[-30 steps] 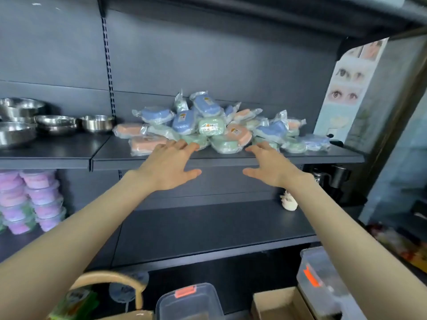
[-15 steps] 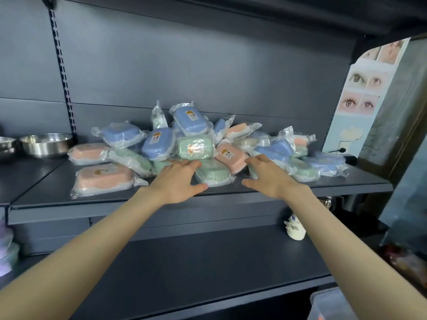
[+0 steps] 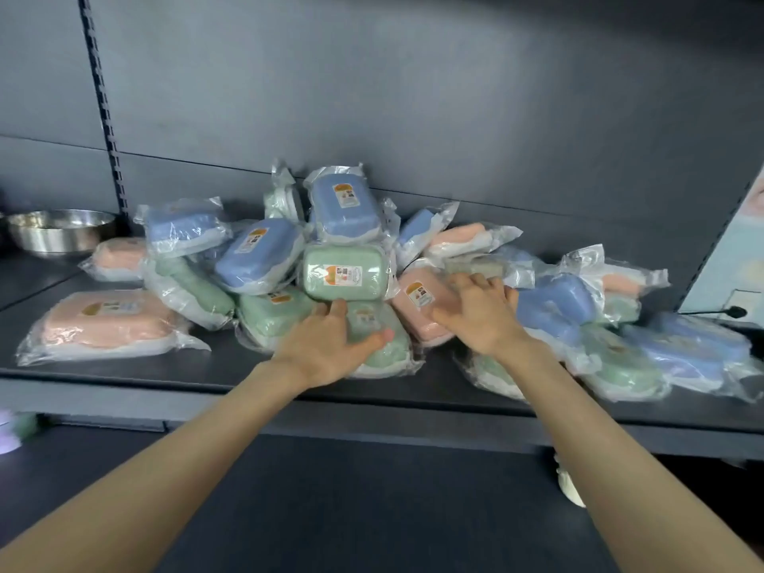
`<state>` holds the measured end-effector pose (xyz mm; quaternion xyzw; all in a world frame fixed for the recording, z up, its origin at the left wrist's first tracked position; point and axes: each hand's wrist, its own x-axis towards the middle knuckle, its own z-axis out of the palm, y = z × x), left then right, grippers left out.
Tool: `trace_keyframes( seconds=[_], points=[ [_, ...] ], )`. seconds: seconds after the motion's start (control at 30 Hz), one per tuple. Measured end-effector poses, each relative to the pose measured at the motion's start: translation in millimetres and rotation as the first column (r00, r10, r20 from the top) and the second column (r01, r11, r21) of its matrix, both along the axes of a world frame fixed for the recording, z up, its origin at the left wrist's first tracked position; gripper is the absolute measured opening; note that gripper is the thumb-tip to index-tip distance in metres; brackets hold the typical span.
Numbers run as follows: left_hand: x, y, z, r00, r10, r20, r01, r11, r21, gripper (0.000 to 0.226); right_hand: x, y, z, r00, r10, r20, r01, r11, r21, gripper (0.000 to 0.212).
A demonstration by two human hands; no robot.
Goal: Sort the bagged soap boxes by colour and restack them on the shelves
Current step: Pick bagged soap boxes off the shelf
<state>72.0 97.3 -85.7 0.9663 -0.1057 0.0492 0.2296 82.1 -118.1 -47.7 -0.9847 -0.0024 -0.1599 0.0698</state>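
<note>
- Compared with half a second ago, both hands are further into the heap; the left hand (image 3: 326, 345) now lies on the front green box (image 3: 392, 353), and the right hand (image 3: 481, 314) has come onto the pink box (image 3: 413, 320) beside it.
- Neither hand grips anything yet; the left lies flat with its fingers fairly straight and its thumb spread out over the bag; the right has its fingers splayed apart, touching the pink box and the bags behind it.
- The bagged soap boxes sit in one mixed heap on the upper shelf (image 3: 124, 368), with blue, green and pink jumbled together (nothing sorted so far, by the look of it).
- The main risk, as I judge it, is the stack above the left hand; the upper green box (image 3: 345, 277) seems to rest partly on the front green one, and the top blue box (image 3: 345, 208) sits on that; pulling the bottom one out first would likely tip both forward.
- The bags are loose, slick film; a pinch on film alone, not the box inside, may slip.
- A green box (image 3: 488, 374) under the right forearm lies near the shelf's front edge; a sweep of that arm could knock it down to the lower shelf (image 3: 372, 510).
</note>
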Motion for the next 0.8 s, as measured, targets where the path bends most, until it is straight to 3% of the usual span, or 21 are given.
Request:
trace_keyframes(
  seconds=[0.3,0.47,0.67,0.8],
  points=[
    [8,-18,-8,0.992,0.110,-0.062,-0.118,0.984,-0.136,0.102,25,-5,-18,0.997,0.045,-0.055,-0.047,0.999,-0.026,0.076],
    [7,-12,-11,0.992,0.115,-0.051,-0.125,0.940,-0.319,0.093,30,-6,-17,1.000,-0.003,-0.014,0.004,0.999,0.032,0.083],
    [5,2,-10,0.995,0.089,-0.040,-0.098,0.880,-0.464,0.064,25,-8,-14,0.994,0.035,0.101,-0.059,0.968,0.245,0.048],
    [5,8,-12,0.994,0.069,-0.086,-0.102,0.872,-0.480,0.061,15,-5,-13,0.991,0.045,0.123,-0.072,0.971,0.227,0.051]
  ],
)
